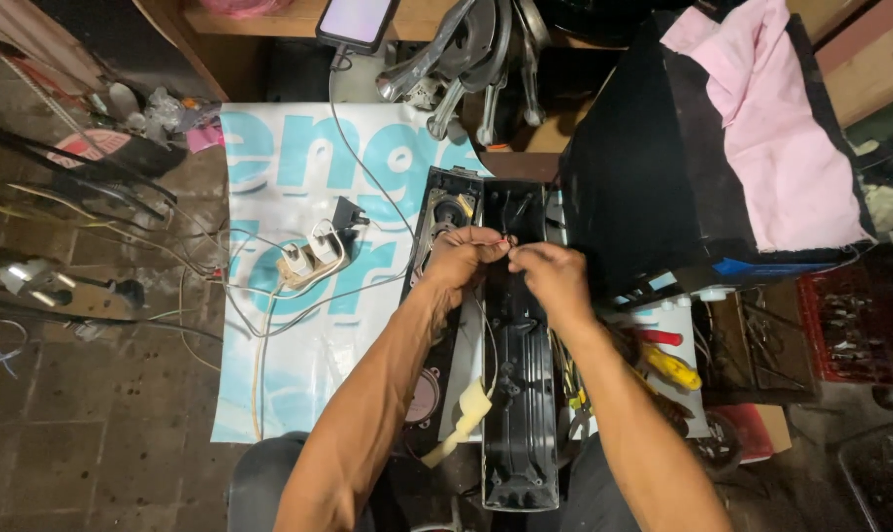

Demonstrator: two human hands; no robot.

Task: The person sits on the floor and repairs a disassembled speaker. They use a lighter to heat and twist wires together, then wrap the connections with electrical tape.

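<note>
From the head camera we looked down on a floor of dark brick pavers (92,433), with a white banner with pale blue lettering (269,374) spread over it as the working surface. A white power strip (313,258) with plugs and loose cables lay on the banner. Bundles of wires (62,197) trailed across the pavers at the left. A wooden shelf edge ran along the top, where a phone (356,20) and some metal levers (476,59) sat. A large black box (653,167) draped with a pink cloth (771,128) stood at the right, and a yellow-handled tool (671,366) lay near our right forearm.

The long black plastic housing (517,394) lay between our forearms, its long axis running straight away from us, the far end pointing at the shelf. A black speaker panel (444,227) lay parallel, just beside it on the left.

Our left hand (463,258) and right hand (557,276) met over the housing's far half, fingertips pressed together, pinching thin wires (500,239) between them.
</note>
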